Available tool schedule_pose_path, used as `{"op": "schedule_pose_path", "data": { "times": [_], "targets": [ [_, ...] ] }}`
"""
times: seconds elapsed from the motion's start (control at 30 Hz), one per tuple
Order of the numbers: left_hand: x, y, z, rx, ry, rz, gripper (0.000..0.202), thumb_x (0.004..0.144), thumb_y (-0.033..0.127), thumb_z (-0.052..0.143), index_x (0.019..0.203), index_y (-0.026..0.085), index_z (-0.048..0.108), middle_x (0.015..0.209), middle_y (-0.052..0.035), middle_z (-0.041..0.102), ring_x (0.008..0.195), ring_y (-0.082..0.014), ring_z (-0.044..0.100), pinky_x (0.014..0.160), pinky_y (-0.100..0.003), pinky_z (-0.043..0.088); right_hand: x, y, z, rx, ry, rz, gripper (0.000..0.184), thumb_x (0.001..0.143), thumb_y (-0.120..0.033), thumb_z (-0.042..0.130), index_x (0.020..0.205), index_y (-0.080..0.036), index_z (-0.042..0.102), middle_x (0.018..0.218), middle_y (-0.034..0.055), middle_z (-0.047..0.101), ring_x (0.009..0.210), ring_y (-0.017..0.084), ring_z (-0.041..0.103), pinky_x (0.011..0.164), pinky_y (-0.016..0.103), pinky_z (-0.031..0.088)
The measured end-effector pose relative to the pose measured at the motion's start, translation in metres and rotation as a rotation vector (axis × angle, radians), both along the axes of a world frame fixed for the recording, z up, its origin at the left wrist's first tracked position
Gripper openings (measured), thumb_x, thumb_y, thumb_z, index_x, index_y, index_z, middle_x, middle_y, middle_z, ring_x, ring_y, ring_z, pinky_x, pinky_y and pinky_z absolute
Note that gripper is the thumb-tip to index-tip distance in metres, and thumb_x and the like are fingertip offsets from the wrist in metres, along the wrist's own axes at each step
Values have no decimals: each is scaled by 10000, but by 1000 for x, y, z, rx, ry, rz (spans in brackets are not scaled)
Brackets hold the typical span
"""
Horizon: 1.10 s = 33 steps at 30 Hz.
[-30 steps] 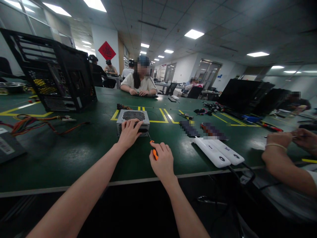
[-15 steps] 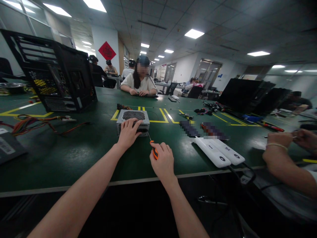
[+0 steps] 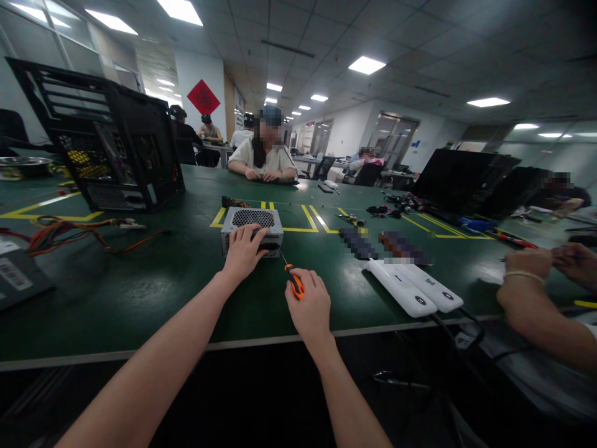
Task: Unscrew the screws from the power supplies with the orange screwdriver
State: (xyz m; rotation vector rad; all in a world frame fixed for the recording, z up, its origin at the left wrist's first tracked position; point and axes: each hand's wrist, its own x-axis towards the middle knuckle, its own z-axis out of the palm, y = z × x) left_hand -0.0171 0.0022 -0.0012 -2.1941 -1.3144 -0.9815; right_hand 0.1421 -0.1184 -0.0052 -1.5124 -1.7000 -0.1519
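Observation:
A grey computer power supply [image 3: 274, 219] with a perforated top lies on the green table. My left hand [image 3: 243, 254] grips its near side, fingers bent over the top edge and the thumb toward the right. An orange-and-black screwdriver [image 3: 295, 283] is in my right hand [image 3: 311, 306], its handle held between thumb and fingers. The thin shaft points up and left, and its tip is at the lower right corner of the power supply. Whether the tip sits in a screw is too small to tell. Coloured cables [image 3: 237, 203] lie behind the unit.
On the left stand an open black computer case [image 3: 121, 143], loose cables [image 3: 60, 235] and another grey metal unit [image 3: 23, 274]. Two white power banks [image 3: 405, 291] lie right of my hand. A co-worker's hands [image 3: 527, 264] are at the far right; another person [image 3: 268, 155] sits opposite.
My right hand has shifted slightly right, and the screwdriver handle has turned a little in its fingers. The left hand stays on the power supply.

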Motion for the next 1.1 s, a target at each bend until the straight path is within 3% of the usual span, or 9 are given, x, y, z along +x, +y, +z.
{"op": "schedule_pose_path", "data": {
  "times": [0.33,0.63,0.87,1.1],
  "targets": [
    [1,-1,0,-10,-8,-8,485,766,267,599,1225,216,454,1212,-107,463,1126,-275,398,948,-427,308,0,-2,-2,110,14,13,191,822,-214,501,988,-183,591,843,49,556,797,178,511,749,306,414],
    [1,0,-1,-16,-4,16,482,758,257,600,1219,226,466,1211,-105,464,1120,-279,401,948,-424,309,-6,4,1,37,-109,224,220,873,-255,455,1053,-197,565,857,34,596,758,159,529,723,285,401],
    [1,-1,-1,-22,1,16,472,764,250,589,1220,223,468,1215,-104,463,1121,-277,398,947,-422,307,-5,5,2,3,-133,262,212,885,-238,435,1054,-199,556,893,41,597,813,158,546,756,288,402],
    [2,-2,-1,-15,-3,10,470,767,229,570,1225,221,463,1208,-116,470,1124,-280,402,948,-436,304,-10,1,5,-1,-336,224,202,868,-195,451,1035,-210,563,864,36,577,800,158,531,743,289,395]
  ]
}}
